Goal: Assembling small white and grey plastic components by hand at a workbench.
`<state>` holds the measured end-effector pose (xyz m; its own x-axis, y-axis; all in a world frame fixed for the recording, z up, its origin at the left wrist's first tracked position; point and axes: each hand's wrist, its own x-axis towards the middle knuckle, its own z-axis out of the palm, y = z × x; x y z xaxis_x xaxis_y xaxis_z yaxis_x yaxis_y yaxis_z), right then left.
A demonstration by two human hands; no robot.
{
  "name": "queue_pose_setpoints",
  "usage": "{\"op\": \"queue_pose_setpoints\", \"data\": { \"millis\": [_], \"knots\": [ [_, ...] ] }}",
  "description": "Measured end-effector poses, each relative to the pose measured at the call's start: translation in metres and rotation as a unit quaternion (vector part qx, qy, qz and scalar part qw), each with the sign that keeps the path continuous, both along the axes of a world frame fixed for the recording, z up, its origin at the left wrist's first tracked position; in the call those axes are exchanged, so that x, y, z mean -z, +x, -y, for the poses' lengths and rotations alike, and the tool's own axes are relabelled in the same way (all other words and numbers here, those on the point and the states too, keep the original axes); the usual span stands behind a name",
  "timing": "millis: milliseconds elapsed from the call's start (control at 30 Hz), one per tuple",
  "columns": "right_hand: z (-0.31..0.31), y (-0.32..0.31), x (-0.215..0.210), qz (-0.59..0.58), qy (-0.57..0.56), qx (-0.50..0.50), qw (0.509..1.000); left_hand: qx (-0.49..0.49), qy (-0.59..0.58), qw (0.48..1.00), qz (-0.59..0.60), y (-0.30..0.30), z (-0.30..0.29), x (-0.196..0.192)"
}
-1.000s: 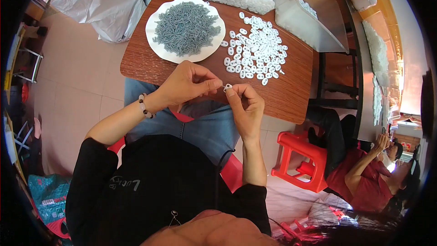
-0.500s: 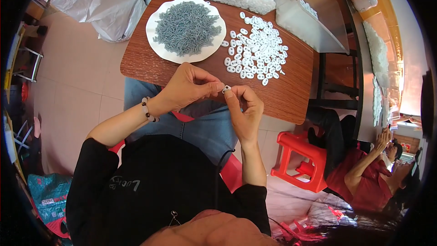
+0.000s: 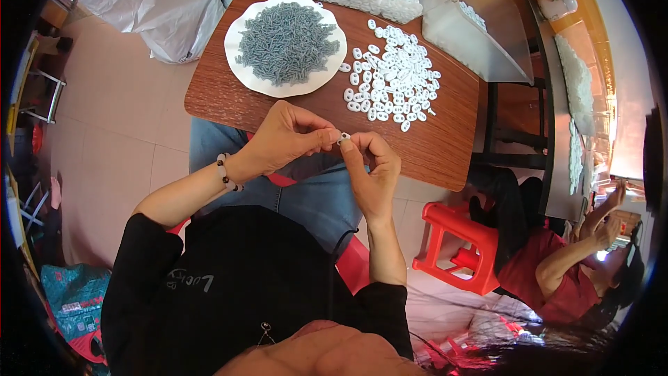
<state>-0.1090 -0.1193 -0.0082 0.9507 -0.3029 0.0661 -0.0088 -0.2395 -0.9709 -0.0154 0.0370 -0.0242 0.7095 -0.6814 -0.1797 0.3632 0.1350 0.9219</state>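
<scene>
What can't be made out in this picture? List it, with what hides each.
All in the head view:
Most of the small white piece: covered by the fingers of the right hand.
Whether the left hand pinches anything: too small, behind its own fingertips.
The middle of the white plate: buried under grey pieces.
The white bag's far end: cut off by the upper edge.

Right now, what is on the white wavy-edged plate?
A heap of small grey-blue pieces lies on the plate. Part of its rim shows; its middle and the heap's lowest pieces are covered.
</scene>
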Motion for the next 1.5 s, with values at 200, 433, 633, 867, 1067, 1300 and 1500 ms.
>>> {"op": "queue_pose_setpoints", "data": {
  "millis": [200, 433, 633, 867, 1067, 1300, 1500],
  "knots": [
    [0.001, 0.001, -0.001, -0.003, 0.041, 0.028, 0.999, 0.012, 0.015, 1.0, 0.004, 0.001, 0.0, -0.008],
    [0.004, 0.0, -0.007, -0.011, 0.056, 0.045, 0.997, 0.003, 0.009, 1.0, -0.018, 0.011, -0.01, -0.017],
    [0.006, -0.001, -0.008, 0.013, 0.045, 0.053, 0.998, -0.113, 0.072, 0.977, 0.165, 0.023, -0.016, -0.024],
    [0.007, -0.001, -0.01, 0.015, 0.066, 0.061, 0.996, -0.025, 0.112, 0.985, 0.131, 0.017, -0.016, -0.034],
    [0.004, -0.002, -0.011, 0.021, 0.062, 0.045, 0.997, 0.007, 0.079, 0.995, 0.052, 0.007, -0.005, -0.018],
    [0.002, -0.002, -0.007, 0.034, 0.063, 0.042, 0.997, 0.039, 0.092, 0.995, 0.021, 0.007, -0.001, -0.026],
    [0.001, -0.002, -0.009, 0.023, 0.054, 0.032, 0.998, 0.018, 0.049, 0.998, 0.034, 0.006, 0.003, -0.027]
  ]
}}
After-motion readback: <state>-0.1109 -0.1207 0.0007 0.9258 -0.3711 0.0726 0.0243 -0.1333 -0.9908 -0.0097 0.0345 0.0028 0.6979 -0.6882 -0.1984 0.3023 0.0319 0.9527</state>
